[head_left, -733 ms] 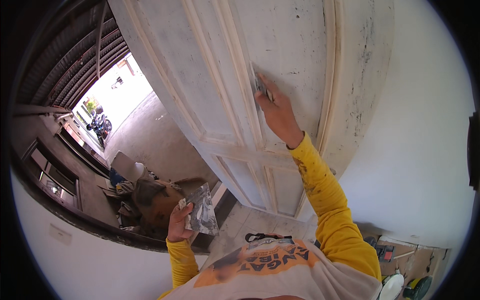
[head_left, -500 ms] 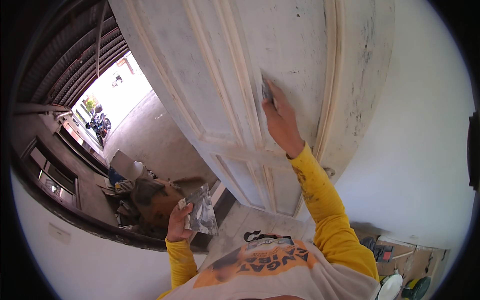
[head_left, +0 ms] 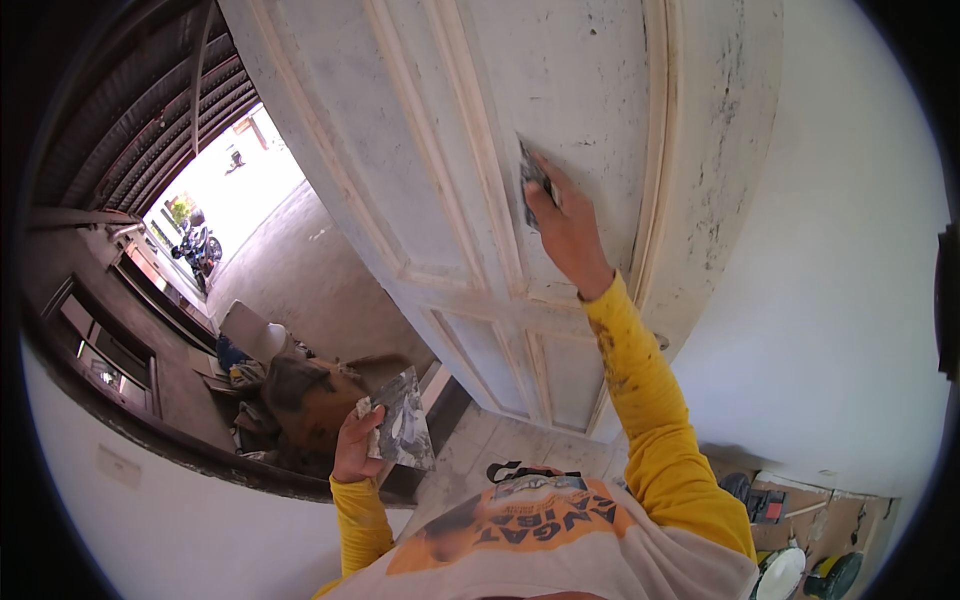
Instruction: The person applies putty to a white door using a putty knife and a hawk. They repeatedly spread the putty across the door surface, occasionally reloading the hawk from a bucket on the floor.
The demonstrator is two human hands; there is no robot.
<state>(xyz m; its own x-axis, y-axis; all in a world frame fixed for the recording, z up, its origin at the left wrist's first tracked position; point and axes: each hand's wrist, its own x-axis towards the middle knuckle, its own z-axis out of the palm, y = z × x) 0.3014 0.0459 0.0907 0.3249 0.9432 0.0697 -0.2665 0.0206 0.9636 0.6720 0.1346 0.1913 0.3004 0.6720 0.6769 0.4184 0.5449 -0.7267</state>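
A whitish panelled door (head_left: 575, 80) with dark scuffs and marks leans across the upper middle. My right hand (head_left: 573, 230), in a yellow sleeve, grips a thin putty knife (head_left: 533, 180) against the upper right panel, beside its left moulding. Lower down, my left hand (head_left: 356, 445) is closed on the edge of a flat metal scraper plate (head_left: 405, 425), smeared with white and grey filler. Some of the filler lies near my left fingers. The plate is held in the air near the doorway, apart from the door.
Beyond the doorway sit a brown heap of cloth or sacking (head_left: 310, 400) and a pale board (head_left: 252, 330). Farther out stands a motorcycle (head_left: 198, 248). A white wall (head_left: 830, 260) borders the door; pails (head_left: 780, 572) and tools sit at the lower right.
My right hand has turned a little and moved slightly right and down, and more of the putty knife's blade shows. My left hand and the scraper plate have stayed almost still.
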